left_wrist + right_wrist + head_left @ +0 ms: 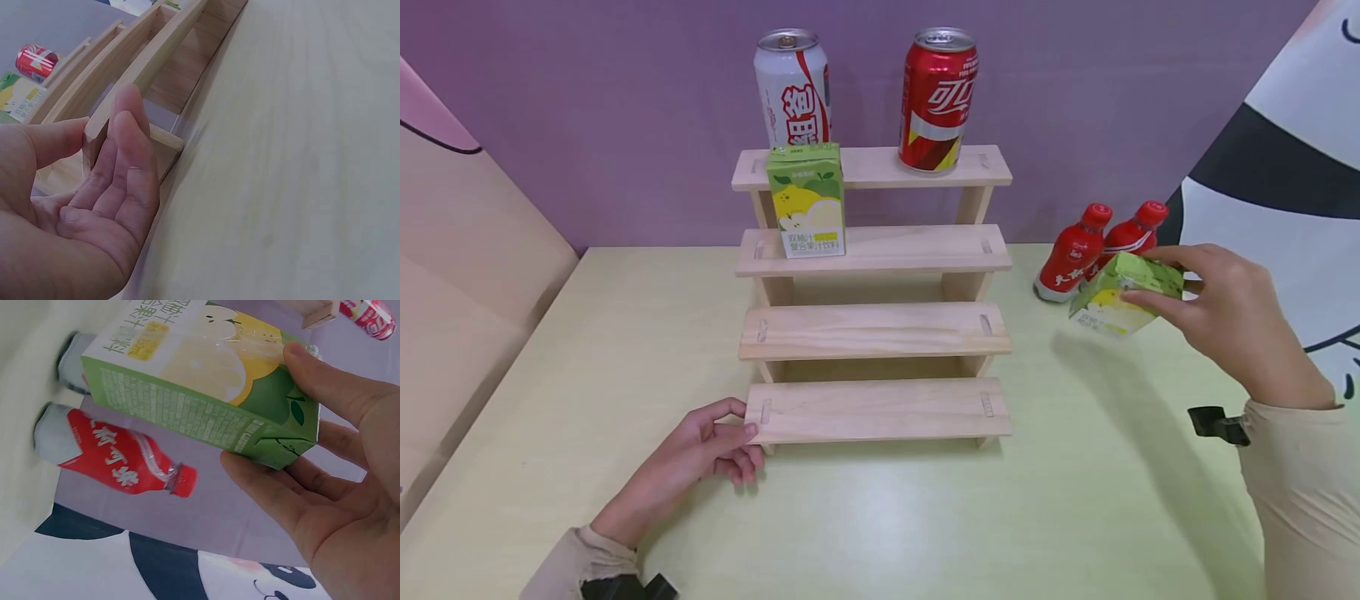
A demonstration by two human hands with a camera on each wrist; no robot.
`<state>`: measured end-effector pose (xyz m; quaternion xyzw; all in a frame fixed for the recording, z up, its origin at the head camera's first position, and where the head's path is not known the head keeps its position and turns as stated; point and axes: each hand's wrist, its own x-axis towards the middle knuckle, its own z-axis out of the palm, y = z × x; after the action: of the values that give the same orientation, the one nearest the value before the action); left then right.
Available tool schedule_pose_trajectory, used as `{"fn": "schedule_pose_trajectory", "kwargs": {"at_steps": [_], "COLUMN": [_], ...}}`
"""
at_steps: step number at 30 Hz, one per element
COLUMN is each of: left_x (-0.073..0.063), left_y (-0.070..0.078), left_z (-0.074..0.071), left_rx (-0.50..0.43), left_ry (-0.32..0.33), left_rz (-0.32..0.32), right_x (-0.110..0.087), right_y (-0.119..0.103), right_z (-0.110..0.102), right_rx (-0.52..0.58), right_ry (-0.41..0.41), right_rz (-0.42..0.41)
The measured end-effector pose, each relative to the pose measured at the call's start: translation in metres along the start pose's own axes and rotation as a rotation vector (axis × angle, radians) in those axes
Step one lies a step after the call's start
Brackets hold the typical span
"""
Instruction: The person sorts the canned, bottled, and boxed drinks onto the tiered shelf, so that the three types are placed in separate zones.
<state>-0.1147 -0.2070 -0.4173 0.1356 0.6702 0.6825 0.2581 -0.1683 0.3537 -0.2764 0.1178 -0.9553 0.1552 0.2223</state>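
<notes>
My right hand (1240, 312) pinches a green and yellow juice carton (194, 375) between thumb and fingers. The carton is tilted and held over the table at the right. It partly covers two small red-capped cola bottles (1070, 257) standing behind it. My left hand (703, 450) grips the front left corner of a four-tier wooden display stand (880, 412), thumb at the lowest board's edge. In the left wrist view, several fingers (134, 150) of that hand lie along the board's outer side.
A white can (790, 92) and a red cola can (938, 104) stand on the top tier. Another juice carton (808, 204) is upright on the second tier, at its left. Behind the table (880, 525) rises a purple backdrop (625, 108).
</notes>
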Motion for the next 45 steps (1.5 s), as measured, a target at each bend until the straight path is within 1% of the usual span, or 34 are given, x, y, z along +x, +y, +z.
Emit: {"fn": "schedule_pose_trajectory", "kwargs": {"at_steps": [7, 10, 17, 21, 23, 32, 34, 38, 42, 45], "left_x": [-0.001, 0.000, 0.001, 0.001, 0.001, 0.001, 0.001, 0.001, 0.001, 0.000], "left_y": [0.001, 0.001, -0.001, 0.000, 0.001, -0.001, -0.001, -0.001, -0.001, -0.001], "left_z": [-0.001, -0.001, -0.001, -0.001, -0.001, -0.001, 0.000, 0.000, 0.000, 0.001], "left_rx": [-0.004, -0.007, -0.030, -0.036, -0.037, -0.033, -0.034, -0.040, -0.051, -0.062], "left_ry": [-0.001, -0.002, -0.014, -0.017, -0.016, -0.003, 0.006, 0.005, -0.004, -0.008], "left_rz": [0.001, 0.002, 0.006, 0.010, 0.012, -0.004, -0.017, -0.020, -0.010, -0.006], "right_x": [0.003, 0.005, 0.008, 0.008, 0.009, 0.014, 0.015, 0.017, 0.020, 0.023], "right_y": [-0.022, -0.029, -0.038, -0.041, -0.043, -0.054, -0.057, -0.063, -0.069, -0.075], "right_z": [-0.004, -0.004, -0.004, -0.006, -0.007, -0.011, -0.012, -0.015, -0.018, -0.022], "right_rx": [0.031, 0.040, 0.049, 0.064, 0.064, 0.070, 0.079, 0.094, 0.098, 0.092], "right_ry": [0.053, 0.058, 0.050, 0.037, 0.048, 0.173, 0.184, 0.217, 0.256, 0.266], "right_rz": [-0.040, -0.053, -0.102, -0.101, -0.112, -0.238, -0.245, -0.269, -0.301, -0.314]}}
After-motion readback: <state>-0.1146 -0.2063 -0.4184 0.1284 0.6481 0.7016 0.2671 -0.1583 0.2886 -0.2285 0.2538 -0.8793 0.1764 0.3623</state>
